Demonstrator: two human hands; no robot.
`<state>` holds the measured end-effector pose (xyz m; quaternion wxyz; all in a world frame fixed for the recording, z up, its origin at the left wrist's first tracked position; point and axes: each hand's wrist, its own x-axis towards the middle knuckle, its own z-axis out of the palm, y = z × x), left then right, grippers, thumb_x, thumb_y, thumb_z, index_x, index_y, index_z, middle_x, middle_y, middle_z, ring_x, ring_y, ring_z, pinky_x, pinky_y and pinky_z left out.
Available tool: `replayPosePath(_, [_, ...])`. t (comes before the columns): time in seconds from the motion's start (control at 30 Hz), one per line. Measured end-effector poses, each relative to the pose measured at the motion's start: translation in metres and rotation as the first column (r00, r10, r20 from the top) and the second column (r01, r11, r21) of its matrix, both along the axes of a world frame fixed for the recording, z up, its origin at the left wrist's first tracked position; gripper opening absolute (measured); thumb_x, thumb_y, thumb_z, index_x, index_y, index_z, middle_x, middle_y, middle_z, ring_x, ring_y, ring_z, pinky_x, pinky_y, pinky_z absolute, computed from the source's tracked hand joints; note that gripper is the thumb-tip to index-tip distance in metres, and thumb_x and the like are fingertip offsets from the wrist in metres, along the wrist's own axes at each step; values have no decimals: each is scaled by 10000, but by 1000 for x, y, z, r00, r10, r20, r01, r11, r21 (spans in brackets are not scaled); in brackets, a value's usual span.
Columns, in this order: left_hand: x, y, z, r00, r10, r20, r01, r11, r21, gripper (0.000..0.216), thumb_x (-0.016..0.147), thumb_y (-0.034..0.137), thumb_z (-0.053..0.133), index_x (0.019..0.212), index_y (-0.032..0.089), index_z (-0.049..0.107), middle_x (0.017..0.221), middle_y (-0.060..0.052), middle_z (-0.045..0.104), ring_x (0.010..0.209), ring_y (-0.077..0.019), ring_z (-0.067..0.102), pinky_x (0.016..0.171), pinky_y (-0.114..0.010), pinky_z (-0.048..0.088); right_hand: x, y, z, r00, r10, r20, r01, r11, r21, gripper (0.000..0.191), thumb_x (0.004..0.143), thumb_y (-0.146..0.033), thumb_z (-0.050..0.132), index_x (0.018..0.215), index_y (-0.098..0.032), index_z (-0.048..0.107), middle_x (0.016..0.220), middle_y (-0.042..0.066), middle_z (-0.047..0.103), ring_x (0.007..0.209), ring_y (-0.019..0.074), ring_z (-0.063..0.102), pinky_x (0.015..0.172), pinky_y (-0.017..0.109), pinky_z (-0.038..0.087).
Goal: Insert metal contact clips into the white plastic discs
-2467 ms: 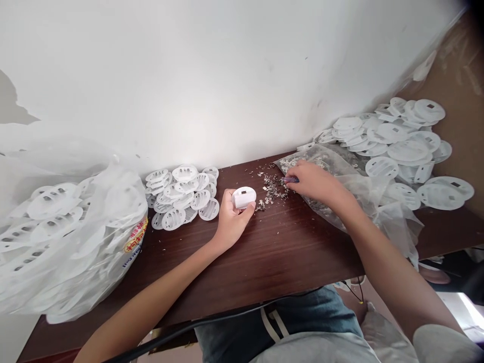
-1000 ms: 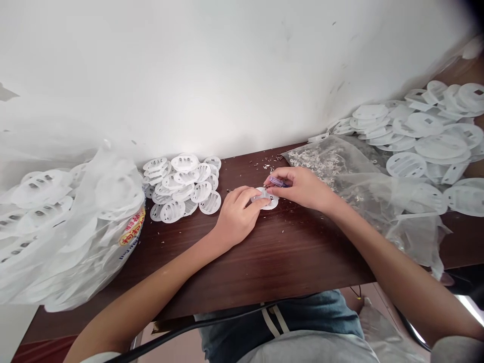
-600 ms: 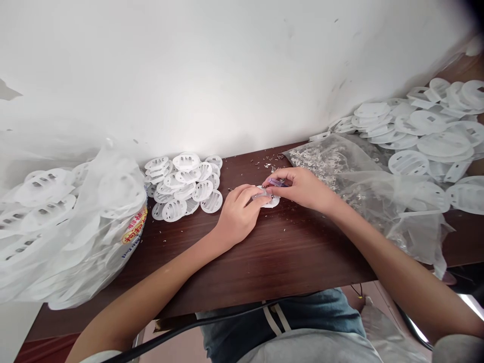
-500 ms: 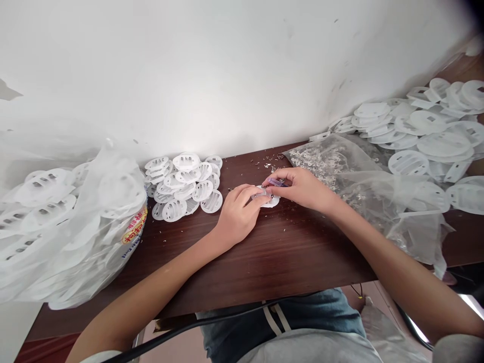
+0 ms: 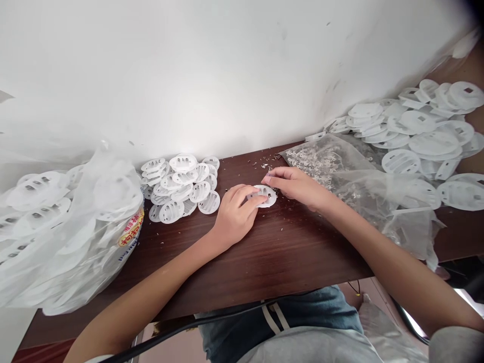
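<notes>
A white round plastic disc (image 5: 265, 196) with slots lies on the dark wooden table (image 5: 272, 252). My left hand (image 5: 235, 216) pinches its left edge, thumb and fingers closed on it. From the right, my right hand (image 5: 298, 186) reaches in with its fingers pressed together, the tips at the disc's upper right rim. What they hold, if anything, is hidden. Small metal bits (image 5: 264, 164) lie scattered just behind the disc.
A heap of white slotted discs (image 5: 181, 186) lies left of my hands. A big plastic bag of discs (image 5: 68, 227) fills the left end. To the right are a clear bag of small metal parts (image 5: 328, 161) and larger white discs (image 5: 423, 131). White wall behind; black cable (image 5: 212, 322) at the front edge.
My right hand left the metal bits and came to the disc, which my left hand lowered flat onto the table. The purple tool seen in the right fingers no longer shows.
</notes>
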<state>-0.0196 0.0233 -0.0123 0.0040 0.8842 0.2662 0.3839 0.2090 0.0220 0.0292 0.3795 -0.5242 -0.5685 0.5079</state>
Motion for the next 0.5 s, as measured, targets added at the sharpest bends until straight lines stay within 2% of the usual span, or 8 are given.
replayPosePath(0.17, [0, 1, 0, 1000, -15, 24, 15, 1000, 16, 328, 945, 67, 607, 1159, 280, 734, 1186, -73, 733, 1135, -260, 671, 1001, -468, 562, -5, -2, 1, 994, 11, -112, -25, 992, -125, 252, 827, -418, 782, 949, -209, 712, 767, -21, 622, 590, 104, 440, 523, 257, 308])
replayPosePath(0.3, [1, 0, 0, 1000, 14, 16, -14, 999, -37, 375, 936, 114, 638, 1274, 270, 683, 1236, -93, 728, 1202, -287, 666, 1059, -496, 541, -10, -5, 2, 969, -22, -245, -36, 973, -228, 266, 779, -356, 824, 918, -222, 642, 644, -65, 501, 505, 85, 310, 479, 262, 175])
replayPosePath(0.5, [2, 0, 4, 998, 13, 62, -10, 999, -47, 329, 953, 167, 682, 1273, 242, 668, 1173, -98, 733, 1109, -262, 693, 985, -446, 571, -16, -8, 3, 940, -29, -339, -72, 957, -281, 243, 789, -289, 817, 867, -227, 595, 643, -58, 511, 476, 72, 274, 474, 255, 140])
